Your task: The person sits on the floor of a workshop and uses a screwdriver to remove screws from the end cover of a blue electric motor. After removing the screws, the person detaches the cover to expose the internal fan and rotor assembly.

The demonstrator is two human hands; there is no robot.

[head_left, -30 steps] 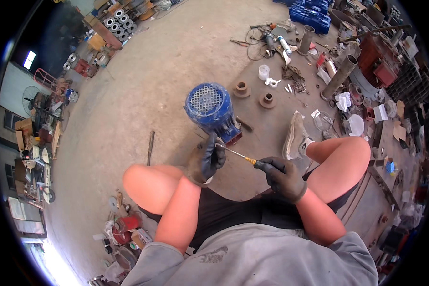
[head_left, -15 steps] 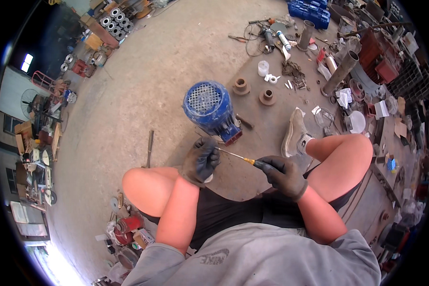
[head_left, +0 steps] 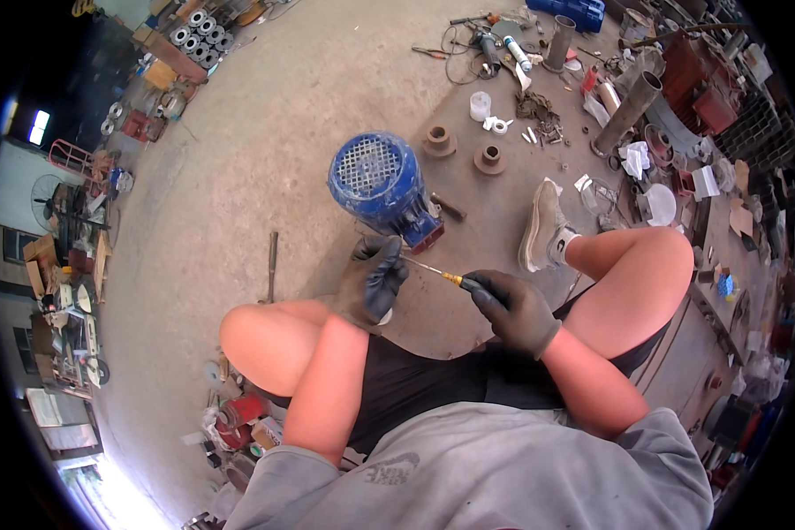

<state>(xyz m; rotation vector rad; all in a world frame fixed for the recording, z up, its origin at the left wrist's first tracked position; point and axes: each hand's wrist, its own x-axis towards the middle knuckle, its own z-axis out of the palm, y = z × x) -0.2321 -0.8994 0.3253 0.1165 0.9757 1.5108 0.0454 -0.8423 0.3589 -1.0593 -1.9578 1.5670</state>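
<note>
A screwdriver with a yellow and dark handle is held in my right hand, which wears a dark work glove. Its thin shaft slants up to the left, and the tip reaches the fingers of my left hand. That hand is gloved too, its fingers curled together by the tip; whatever they pinch is hidden or too small to name. Just beyond the hands, a blue electric motor stands on end with its grille-like fan cover facing up. A reddish-brown open box juts from its near side.
Two rusty flanged collars stand right of the motor. A dark hammer-like tool lies beside it, and a long bar lies near my left knee. Farther right are steel pipes, an angle grinder and scattered scrap.
The whole view has shifted a little, so the floor and motor appear slightly higher and to the left. Both hands and the screwdriver keep nearly the same pose.
</note>
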